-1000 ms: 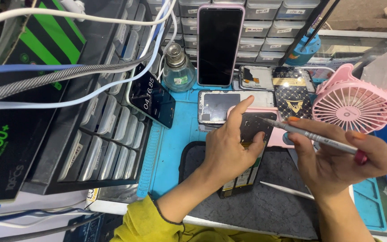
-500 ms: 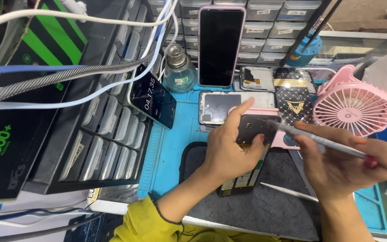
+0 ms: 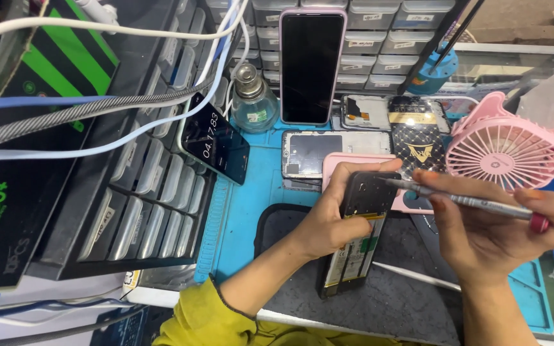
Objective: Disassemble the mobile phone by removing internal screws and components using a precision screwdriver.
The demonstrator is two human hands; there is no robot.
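Observation:
My left hand (image 3: 331, 218) grips an opened phone (image 3: 357, 230) with its back off, its battery and dark inner frame showing, held over a dark work mat (image 3: 379, 301). A slim grey screwdriver with a red end cap (image 3: 469, 203) sits in my right hand (image 3: 495, 227). Its tip touches the upper part of the phone's inner frame. A pink phone cover (image 3: 335, 163) lies just behind the phone.
A phone frame (image 3: 315, 154) and other phone parts (image 3: 411, 134) lie on the blue mat (image 3: 251, 205). A dark-screened phone (image 3: 312, 64) stands upright against small drawers. A glass bottle (image 3: 253, 102), a timer phone (image 3: 216, 141), a pink fan (image 3: 504, 150) and cables (image 3: 97, 109) surround the spot.
My right hand has brought the screwdriver leftward, so its tip now rests on the phone's upper frame. My left hand keeps hold of the phone in the same spot.

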